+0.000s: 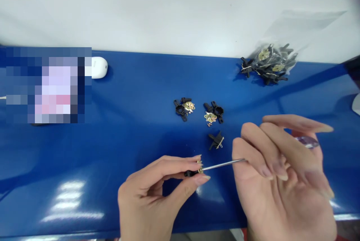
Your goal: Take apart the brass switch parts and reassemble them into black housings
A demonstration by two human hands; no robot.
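My left hand (153, 192) pinches a small black plastic part with a brass plate (191, 173) between thumb and fingers. The fingertips hide much of it. My right hand (281, 181), palm turned up, is closed around a screwdriver (223, 164). Its thin metal shaft points left and the tip meets the brass side of the part. A bit of the clear purplish handle shows behind the fingers. Just beyond my hands lies a black part with a plate fitted (216, 141). Two groups of loose pieces lie farther up: black housings (219, 111), brass plates (189, 106) and tiny screws (209, 124).
A clear plastic bag (277, 59) with several black and brass parts sits at the back right of the blue table (135, 121). At the left are a white rounded case (99, 67) and a blurred-out device (57, 91). A white wall (182, 12) rises behind.
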